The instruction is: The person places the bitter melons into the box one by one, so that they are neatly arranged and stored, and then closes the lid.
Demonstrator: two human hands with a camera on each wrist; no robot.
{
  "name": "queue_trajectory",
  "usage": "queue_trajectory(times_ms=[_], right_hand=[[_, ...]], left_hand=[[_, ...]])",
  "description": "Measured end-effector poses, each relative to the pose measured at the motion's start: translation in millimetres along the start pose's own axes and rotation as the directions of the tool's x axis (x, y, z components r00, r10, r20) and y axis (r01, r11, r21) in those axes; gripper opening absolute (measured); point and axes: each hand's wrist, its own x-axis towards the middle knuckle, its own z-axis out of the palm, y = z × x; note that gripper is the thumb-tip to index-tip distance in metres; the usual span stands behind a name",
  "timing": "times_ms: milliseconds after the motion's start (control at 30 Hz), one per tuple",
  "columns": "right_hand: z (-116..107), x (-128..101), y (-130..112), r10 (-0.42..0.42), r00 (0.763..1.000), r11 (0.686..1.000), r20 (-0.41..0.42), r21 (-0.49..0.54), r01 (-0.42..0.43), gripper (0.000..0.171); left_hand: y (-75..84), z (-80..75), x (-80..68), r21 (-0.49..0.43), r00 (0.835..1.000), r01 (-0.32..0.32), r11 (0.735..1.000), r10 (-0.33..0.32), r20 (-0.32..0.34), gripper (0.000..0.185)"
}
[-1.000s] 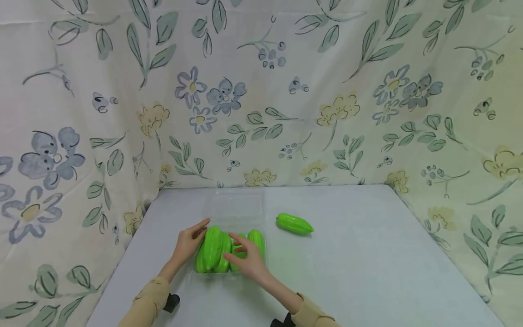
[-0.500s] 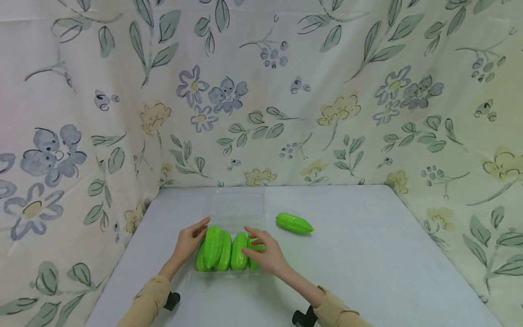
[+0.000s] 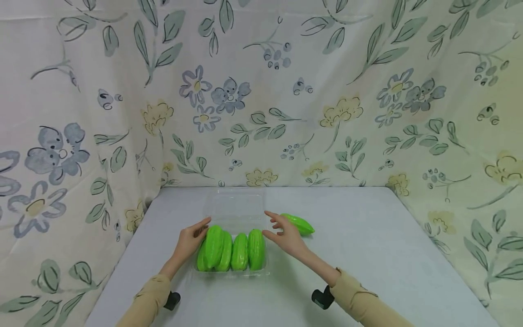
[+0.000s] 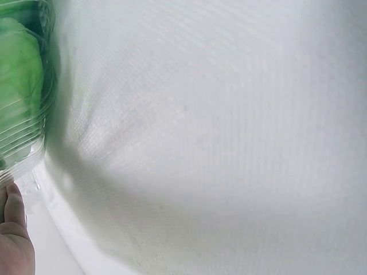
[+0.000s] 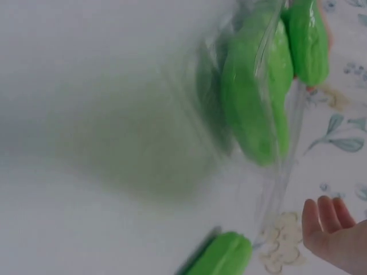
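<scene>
A clear plastic clamshell container (image 3: 229, 274) lies with its lid folded back, holding several shiny green bitter melons (image 3: 239, 252) side by side; one at the left sits higher than the rest. My left hand (image 3: 190, 240) holds the container's left edge near the back corner; in the left wrist view a finger (image 4: 15, 209) meets its rim. My right hand (image 3: 288, 237), fingers spread and slightly bent, hangs with nothing in it between the container and a single bitter melon (image 3: 301, 225) on the table, hiding that melon's left end. The right wrist view shows my right hand (image 5: 338, 238) with relaxed fingers.
The clear lid (image 3: 236, 206) lies flat behind the container. A pale table (image 3: 388, 263) extends to the right, and a floral cloth (image 3: 261, 91) hangs behind it. Black wrist cameras (image 3: 323, 297) sit below both forearms.
My right hand has moved right from above the melons in the container, passing over the rightmost ones, towards the loose melon. My left hand has stayed at the container's edge.
</scene>
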Motion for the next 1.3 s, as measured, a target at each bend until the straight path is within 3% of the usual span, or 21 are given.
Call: queue_trajectory(times_ms=[267,433,567,733,1033,1300], right_hand=[[-28,22,30,-0.08,0.996,0.978,-0.026,-0.194,0.073,0.053],[-44,33,48,-0.073,0.995,0.942,0.072,-0.323,0.092,0.051],[-56,39,63,-0.049,0.986,0.925,0.157,-0.364,0.104,0.049],[-67,40,83,-0.044,0.973,0.937,0.228,-0.329,0.12,0.042],[-73,38,108,0.017,0.944,0.966,0.33,-0.248,0.07,0.037],[-69,36,121,0.095,0.943,0.99,0.319,-0.127,-0.057,0.045]], left_hand=[[1.7,-3.2,2.1,0.021,1.0,-0.011,1.0,0.011,-0.004,0.038],[2.5,-3.9,1.3,0.016,1.0,-0.019,1.0,0.019,-0.004,0.038],[3.5,-4.2,1.0,0.018,1.0,-0.018,1.0,0.018,-0.009,0.038],[2.1,-2.5,0.6,0.018,1.0,-0.02,1.0,0.02,-0.021,0.038],[-1.6,1.9,-1.4,-0.001,0.999,-0.025,1.0,0.025,-0.023,0.038],[-1.6,2.4,-0.4,0.015,1.0,-0.002,1.0,0.003,-0.021,0.037]])
